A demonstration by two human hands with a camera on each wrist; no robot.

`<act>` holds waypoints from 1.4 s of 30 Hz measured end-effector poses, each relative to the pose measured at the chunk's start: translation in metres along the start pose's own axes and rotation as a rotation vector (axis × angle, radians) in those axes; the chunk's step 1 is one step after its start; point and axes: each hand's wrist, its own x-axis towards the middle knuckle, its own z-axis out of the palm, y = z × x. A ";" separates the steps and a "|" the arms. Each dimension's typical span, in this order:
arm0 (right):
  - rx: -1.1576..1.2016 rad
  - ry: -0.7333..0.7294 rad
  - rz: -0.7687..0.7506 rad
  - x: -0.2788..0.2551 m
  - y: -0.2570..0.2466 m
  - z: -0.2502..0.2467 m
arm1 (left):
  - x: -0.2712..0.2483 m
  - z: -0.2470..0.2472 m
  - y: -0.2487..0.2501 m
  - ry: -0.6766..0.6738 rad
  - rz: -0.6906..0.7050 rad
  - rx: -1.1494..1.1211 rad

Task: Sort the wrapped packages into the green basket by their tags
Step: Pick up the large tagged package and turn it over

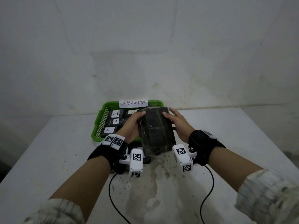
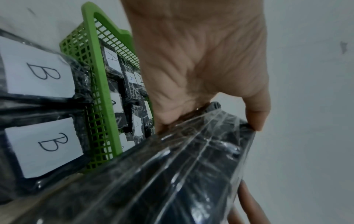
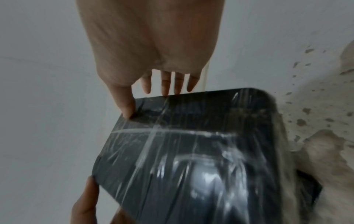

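Left hand [image 1: 131, 126] gripping the black wrapped package [image 1: 156, 131], thumb curled over its top edge, right hand [image 1: 178, 125] loosely spread, thumb touching, green basket [image 1: 97, 126] just beyond the fingers

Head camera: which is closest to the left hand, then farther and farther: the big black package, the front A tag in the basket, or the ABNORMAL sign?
1. Big black package: the left hand grips its left edge.
2. Front A tag: just left, at the green basket's near end.
3. ABNORMAL sign: on the far rim.

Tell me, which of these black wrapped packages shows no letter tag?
The large package held between the left hand and right hand, above the table. Those in the green basket show white A tags.
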 end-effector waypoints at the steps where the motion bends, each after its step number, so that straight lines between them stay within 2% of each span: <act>1: 0.021 -0.057 0.051 0.000 0.001 -0.001 | 0.000 0.000 0.000 0.007 -0.002 -0.006; 3: 0.054 -0.107 0.110 0.001 0.003 -0.002 | 0.001 0.001 0.002 0.017 -0.003 -0.004; 7: 0.029 -0.040 0.068 0.001 0.000 -0.003 | 0.002 0.002 0.007 0.093 0.037 0.101; 11: 0.013 -0.058 0.082 0.003 -0.001 -0.002 | 0.006 0.001 0.008 0.172 0.059 0.122; 15: 0.010 -0.053 0.094 0.005 -0.001 -0.001 | 0.003 0.003 0.009 0.163 0.068 0.149; 20: 0.079 0.008 0.056 0.006 -0.001 0.002 | -0.003 0.010 -0.004 0.153 0.002 0.162; 24: 0.121 -0.079 0.061 0.006 -0.001 -0.001 | -0.005 0.008 -0.003 0.192 0.032 0.106; 29: 0.081 -0.228 0.145 0.002 0.005 -0.008 | -0.001 0.005 0.002 0.223 0.065 0.039; 33: 0.101 -0.210 0.124 0.003 0.007 -0.007 | -0.001 0.005 0.001 0.216 0.064 0.053; 39: 0.064 -0.267 0.104 -0.001 0.016 -0.008 | 0.000 -0.001 0.004 0.248 0.071 0.042; 42: 0.066 -0.240 0.082 -0.001 0.019 -0.008 | -0.001 -0.004 0.005 0.205 0.052 0.058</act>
